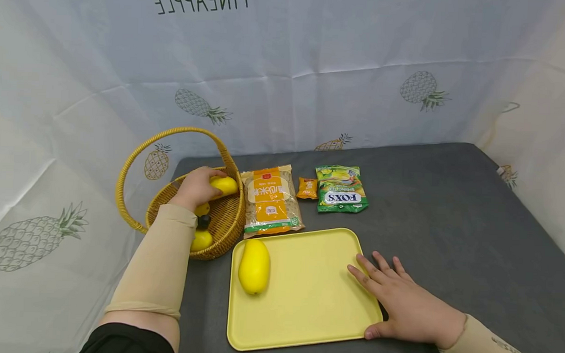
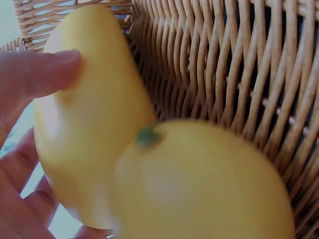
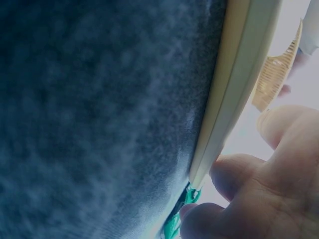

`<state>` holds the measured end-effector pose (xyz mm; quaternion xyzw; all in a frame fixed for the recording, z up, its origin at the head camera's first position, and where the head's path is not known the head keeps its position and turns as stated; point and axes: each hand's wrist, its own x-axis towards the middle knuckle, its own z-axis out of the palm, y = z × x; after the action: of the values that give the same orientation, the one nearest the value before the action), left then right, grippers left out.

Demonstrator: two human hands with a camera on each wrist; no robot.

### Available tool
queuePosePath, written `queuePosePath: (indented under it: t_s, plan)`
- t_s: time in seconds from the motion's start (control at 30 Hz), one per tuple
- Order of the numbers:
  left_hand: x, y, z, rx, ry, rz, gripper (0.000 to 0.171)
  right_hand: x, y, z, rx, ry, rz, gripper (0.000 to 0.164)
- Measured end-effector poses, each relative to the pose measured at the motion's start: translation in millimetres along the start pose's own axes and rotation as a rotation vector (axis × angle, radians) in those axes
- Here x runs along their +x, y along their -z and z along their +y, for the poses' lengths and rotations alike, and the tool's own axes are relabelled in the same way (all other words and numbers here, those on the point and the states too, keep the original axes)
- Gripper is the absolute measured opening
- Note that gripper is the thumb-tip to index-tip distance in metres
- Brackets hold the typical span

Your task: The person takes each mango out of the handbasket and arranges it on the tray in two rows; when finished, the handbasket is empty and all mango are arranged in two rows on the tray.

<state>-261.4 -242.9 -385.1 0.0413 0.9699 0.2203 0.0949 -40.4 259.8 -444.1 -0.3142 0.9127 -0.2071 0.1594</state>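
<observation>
My left hand [image 1: 198,186] reaches into the wicker basket [image 1: 229,221] and grips a long yellow mango [image 1: 225,186]. In the left wrist view the thumb lies across this mango [image 2: 94,114], with fingers around its far side. A rounder yellow fruit [image 2: 204,184] with a small green stem spot overlaps it in that view. My right hand [image 1: 408,308] is spread, fingers straight, over the right rim of the yellow tray [image 1: 306,297]. Another yellow mango [image 1: 254,266] lies at the tray's left side.
More yellow fruit [image 1: 202,241] and a small dark item [image 1: 203,222] sit in the basket, under its tall handle [image 1: 186,130]. Behind the tray lie a grain bag [image 1: 270,199], a small orange packet [image 1: 307,188] and a green candy bag [image 1: 342,189]. A pineapple-print curtain [image 1: 286,73] surrounds the grey table [image 1: 430,213].
</observation>
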Motion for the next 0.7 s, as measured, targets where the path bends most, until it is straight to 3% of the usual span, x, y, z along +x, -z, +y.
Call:
queuePosePath:
  t_s: [0.43,0.7]
  plan:
    - [-18.7,19.8,15.9,-0.164,0.050,0.163,0.056,1.8,-0.6,-0.2,0.003,-0.001,-0.005,0.121]
    - [-45.1,27.6,35.2,-0.446,0.087,0.235,0.060,1.9,-2.2,0.2,0.006,-0.004,-0.006,0.122]
